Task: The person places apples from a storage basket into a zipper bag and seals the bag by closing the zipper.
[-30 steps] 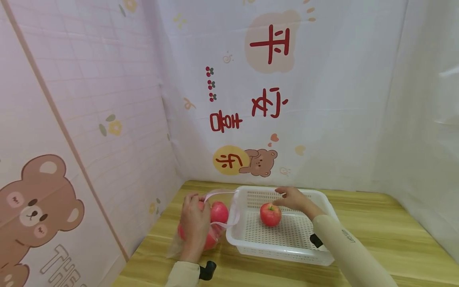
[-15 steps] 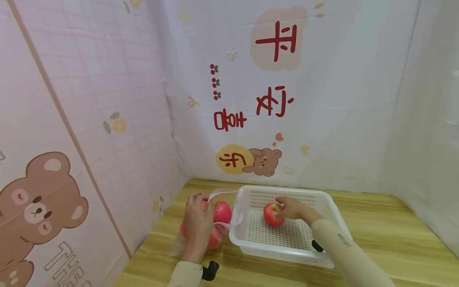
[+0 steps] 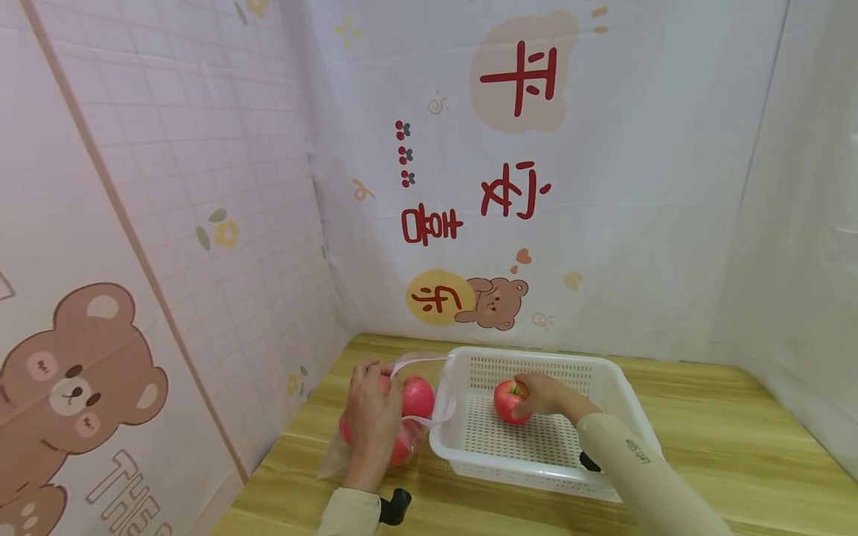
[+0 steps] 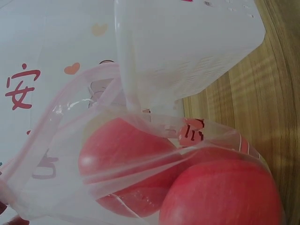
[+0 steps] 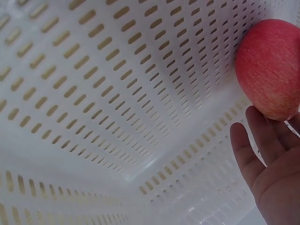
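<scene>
My left hand point(image 3: 372, 409) pinches the pink-edged rim of a clear plastic bag point(image 4: 70, 117), keeping its mouth spread toward the basket. Several red apples point(image 4: 225, 199) lie inside the bag; the hand partly covers them in the head view. Inside the white perforated basket point(image 3: 536, 472), my right hand point(image 3: 546, 393) grips a single red apple point(image 3: 507, 402), stem upward, with the thumb on the near side and fingers behind. In the right wrist view two fingertips touch the underside of this apple point(image 5: 269, 70), while the little finger stands apart from it.
The basket stands just right of the bag on a wood-grain table point(image 3: 710, 432), and the bag's edge meets the basket's left rim. A printed white cloth point(image 3: 643, 223) hangs behind, and a bear-patterned one point(image 3: 167, 223) runs along the left side.
My right hand has come down from above the apple and closed round it. The left hand keeps its hold on the bag. The view has shifted slightly.
</scene>
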Tool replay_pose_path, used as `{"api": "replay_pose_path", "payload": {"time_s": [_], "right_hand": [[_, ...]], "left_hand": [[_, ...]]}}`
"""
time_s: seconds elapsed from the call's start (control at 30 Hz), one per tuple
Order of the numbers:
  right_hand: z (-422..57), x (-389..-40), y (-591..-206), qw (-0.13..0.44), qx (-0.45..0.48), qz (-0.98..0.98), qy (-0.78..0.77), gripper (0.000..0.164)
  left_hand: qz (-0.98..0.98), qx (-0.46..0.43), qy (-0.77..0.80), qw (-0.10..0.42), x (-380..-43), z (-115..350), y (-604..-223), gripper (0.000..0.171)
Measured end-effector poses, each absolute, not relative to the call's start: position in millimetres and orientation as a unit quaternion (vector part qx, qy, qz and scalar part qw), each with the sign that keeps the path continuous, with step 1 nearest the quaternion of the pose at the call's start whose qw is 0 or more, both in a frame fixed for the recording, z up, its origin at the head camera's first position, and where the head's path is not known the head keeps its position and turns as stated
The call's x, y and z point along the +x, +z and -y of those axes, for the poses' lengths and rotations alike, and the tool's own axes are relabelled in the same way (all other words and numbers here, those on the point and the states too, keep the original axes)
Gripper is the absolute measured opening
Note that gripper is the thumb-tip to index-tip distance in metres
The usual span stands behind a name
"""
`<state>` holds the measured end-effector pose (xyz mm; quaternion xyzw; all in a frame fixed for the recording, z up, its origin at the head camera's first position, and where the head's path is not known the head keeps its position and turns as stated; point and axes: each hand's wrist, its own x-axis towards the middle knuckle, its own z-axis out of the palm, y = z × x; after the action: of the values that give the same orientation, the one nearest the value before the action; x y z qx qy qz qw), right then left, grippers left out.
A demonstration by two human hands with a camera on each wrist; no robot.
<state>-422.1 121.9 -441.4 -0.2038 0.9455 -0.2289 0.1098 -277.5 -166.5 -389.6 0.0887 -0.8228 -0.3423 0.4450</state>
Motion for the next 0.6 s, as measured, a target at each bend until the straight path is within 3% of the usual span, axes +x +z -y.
{"api": "replay_pose_path", "payload": {"time_s": [0.6], "right_hand": [[-129.6,-418.1,-421.2,0.031,-0.236,-0.942,-0.238,0.064]], "left_hand": [[0.821,0.075,-0.340,0.453,-276.7,165.7,-390.1,0.008]]}}
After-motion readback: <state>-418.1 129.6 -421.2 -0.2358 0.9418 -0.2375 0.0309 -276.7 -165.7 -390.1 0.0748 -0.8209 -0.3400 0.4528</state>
